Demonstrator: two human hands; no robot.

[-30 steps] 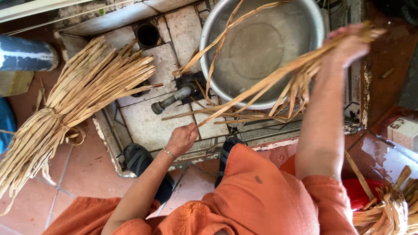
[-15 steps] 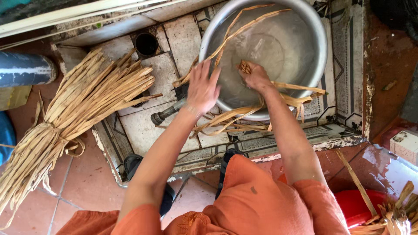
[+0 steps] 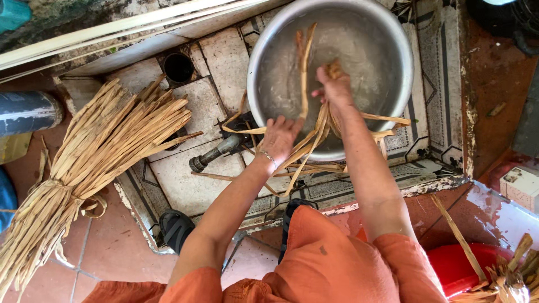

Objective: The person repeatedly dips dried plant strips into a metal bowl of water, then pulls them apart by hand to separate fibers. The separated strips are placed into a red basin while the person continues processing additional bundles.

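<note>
Right hand (image 3: pixel 335 85) clenched on straw strips (image 3: pixel 306 147) inside metal basin (image 3: pixel 393 39); left hand (image 3: pixel 279 137) grasping same strips at rim.

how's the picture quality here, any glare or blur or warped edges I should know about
Head view: bright daylight puts a pale sheen on the round silver metal basin, washing out its wet inside. The right hand, gripping tan dried plant strips, looks slightly soft; the left hand is sharper. The tied bundle of tan dried strips is crisp. Straight edges bow toward the corners, a wide-lens effect.
</note>
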